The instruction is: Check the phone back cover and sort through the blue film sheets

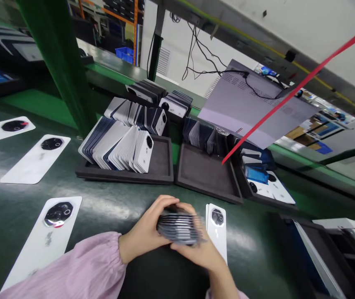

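Note:
Between both hands, above the green table, is a stack of thin phone back panels (177, 229), seen edge-on and slightly blurred. My left hand (143, 237) grips its left side, fingers curled over the far end and thumb in front. On the other side, my right hand (204, 249) clasps the stack the same way. White phone back panels (218, 226) with a round dark camera area lie just beyond my right hand, one partly over another. A larger-looking white panel (51, 236) rests left of my left sleeve.
Ahead, a dark foam tray (161, 155) bears rows of leaning panels (118, 145). Beside it, another tray (207, 174) has panels along its back. More white panels (37, 160) lie at left. A grey screen casing (252, 101) and red strip (302, 87) hang above.

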{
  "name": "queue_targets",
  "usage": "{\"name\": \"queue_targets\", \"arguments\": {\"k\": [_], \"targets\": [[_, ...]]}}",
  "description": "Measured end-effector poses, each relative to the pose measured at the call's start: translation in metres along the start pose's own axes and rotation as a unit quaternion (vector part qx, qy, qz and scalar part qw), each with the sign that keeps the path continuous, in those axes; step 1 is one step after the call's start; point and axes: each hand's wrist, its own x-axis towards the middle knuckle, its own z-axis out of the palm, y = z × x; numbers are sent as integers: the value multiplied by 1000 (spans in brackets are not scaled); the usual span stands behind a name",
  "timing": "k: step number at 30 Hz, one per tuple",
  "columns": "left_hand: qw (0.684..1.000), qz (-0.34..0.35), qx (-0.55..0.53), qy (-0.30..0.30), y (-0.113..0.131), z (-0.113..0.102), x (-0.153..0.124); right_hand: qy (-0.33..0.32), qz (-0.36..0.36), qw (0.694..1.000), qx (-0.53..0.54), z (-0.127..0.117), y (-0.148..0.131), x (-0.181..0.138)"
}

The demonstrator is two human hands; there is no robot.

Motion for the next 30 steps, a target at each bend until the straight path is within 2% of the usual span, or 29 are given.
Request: {"name": "queue_targets", "arguments": {"k": [2,5,8,13,19,27,30], "targets": [[1000,-13,5,1,-4,-1,0,-16,-12,999,30,-18,-16,-2],[1000,-23,9,-9,-6,-2,0,21,-15,998,62,-38,-34,2],[1000,-20,7,-21,-6,-1,0,46,-1,997,58,-46,-47,14],[999,-12,6,-39,-4,-2,-1,-27,66,995,69,-53,-63,36],[998,8,8,-63,-1,-6,0,-106,142,971,164,-64,-62,47],[996,2,11,-93,-8,-8,-8,-150,148,955,211,-72,-52,53],[996,-19,9,-82,-14,-5,-14,-140,141,963,183,-75,-49,53]]}}
